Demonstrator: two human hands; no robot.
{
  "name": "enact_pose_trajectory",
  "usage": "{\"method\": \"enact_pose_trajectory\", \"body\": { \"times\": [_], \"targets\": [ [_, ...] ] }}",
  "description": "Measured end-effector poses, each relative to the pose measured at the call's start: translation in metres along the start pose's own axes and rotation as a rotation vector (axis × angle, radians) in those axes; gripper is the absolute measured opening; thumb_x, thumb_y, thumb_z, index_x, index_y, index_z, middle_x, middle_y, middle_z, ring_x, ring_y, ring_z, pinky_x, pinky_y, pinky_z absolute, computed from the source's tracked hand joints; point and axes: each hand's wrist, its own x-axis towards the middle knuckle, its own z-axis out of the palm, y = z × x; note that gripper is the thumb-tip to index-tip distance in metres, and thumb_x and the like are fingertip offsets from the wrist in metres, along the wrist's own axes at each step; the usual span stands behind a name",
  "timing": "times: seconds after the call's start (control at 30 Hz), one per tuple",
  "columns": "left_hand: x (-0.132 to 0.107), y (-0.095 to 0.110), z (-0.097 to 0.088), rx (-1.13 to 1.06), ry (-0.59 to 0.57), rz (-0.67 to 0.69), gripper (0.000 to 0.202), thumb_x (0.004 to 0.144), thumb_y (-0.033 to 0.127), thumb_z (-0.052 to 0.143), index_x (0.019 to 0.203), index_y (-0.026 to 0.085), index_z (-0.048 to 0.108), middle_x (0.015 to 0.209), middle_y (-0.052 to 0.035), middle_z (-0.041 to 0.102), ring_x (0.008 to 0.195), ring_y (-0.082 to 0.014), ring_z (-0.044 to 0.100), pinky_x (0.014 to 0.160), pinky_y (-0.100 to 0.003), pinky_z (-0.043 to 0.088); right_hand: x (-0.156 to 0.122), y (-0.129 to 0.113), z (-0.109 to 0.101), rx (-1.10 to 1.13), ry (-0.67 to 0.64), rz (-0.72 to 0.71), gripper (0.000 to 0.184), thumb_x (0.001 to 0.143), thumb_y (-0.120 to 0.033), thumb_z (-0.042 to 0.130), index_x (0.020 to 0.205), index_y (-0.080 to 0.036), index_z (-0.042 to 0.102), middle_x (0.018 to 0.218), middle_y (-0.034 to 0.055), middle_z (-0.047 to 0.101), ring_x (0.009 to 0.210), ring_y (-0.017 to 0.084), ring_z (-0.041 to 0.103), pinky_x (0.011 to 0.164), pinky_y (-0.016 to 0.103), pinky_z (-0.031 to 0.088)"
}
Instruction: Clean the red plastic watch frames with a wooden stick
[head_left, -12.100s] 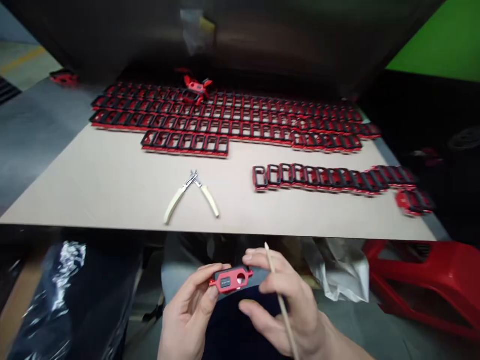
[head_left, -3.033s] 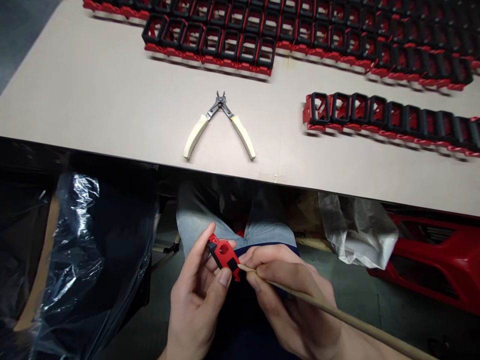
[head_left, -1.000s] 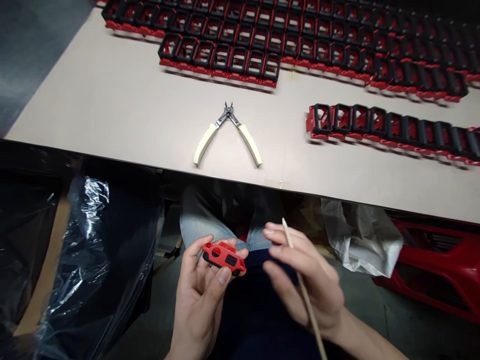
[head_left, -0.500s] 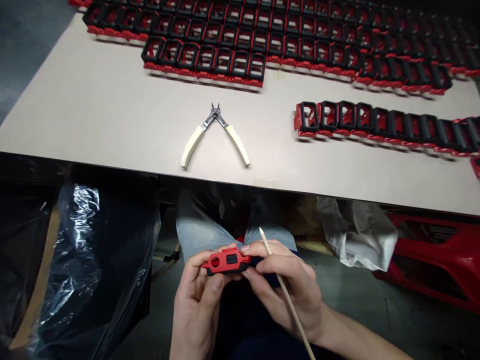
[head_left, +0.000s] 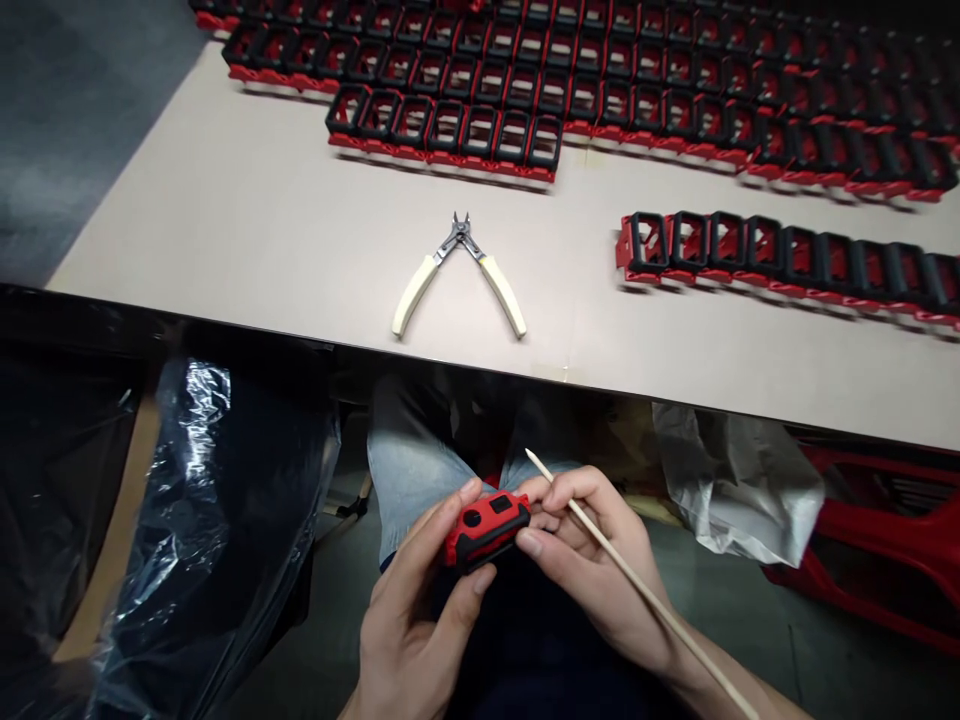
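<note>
a pale beige laminate table runs across the view, its long near edge straight and its top lit evenly with soft, muted light. beyond the table's far left corner, a grey concrete floor shows a dull sheen. below the table's near edge, left of centre, black-backed clear plastic sheeting hangs in glossy folds, with a tan cardboard strip behind it. below the same edge on the right, a crumpled white plastic bag sits just beside a red moulded plastic stool, which is partly cut off by the frame. the concrete floor continues under the table, darker in its shadow.
</note>
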Motion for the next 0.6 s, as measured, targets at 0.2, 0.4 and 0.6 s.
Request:
{"method": "enact_pose_trajectory", "body": {
  "times": [0.2,0.4,0.6],
  "targets": [
    [0.015,-0.005,-0.01,-0.047,-0.075,-0.026,0.034,0.078,0.024,0.098,0.109,0.031,0.086,0.1,-0.0036,0.085,0.087,-0.0212,0.084,0.081,-0.025,0.068,0.0,0.005,-0.003,0.168,-0.104,0.124,0.03,0.093,-0.031,0.089,0.107,-0.025,0.063,0.124,0.0074,0.078,0.082,0.01,0.077,0.072,0.021,0.063],
    [0.011,0.004,0.0,-0.106,0.074,-0.201,0.044,0.065,0.047,0.105,0.099,0.027,0.084,0.091,-0.0024,0.085,0.084,-0.0222,0.084,0.08,-0.025,0.066,-0.002,0.005,-0.004,0.089,-0.147,0.077,0.03,0.093,-0.028,0.089,0.11,-0.025,0.065,0.127,0.0095,0.077,0.096,0.014,0.079,0.085,0.027,0.066],
    [0.016,-0.006,-0.014,-0.106,-0.022,-0.254,0.052,0.064,0.057,0.102,0.098,0.023,0.083,0.086,-0.0053,0.083,0.08,-0.0257,0.083,0.074,-0.029,0.067,-0.003,0.004,0.001,0.064,-0.11,0.079,0.034,0.089,-0.03,0.092,0.107,-0.025,0.064,0.12,0.0085,0.078,0.096,0.016,0.08,0.085,0.028,0.068]
  ]
}}
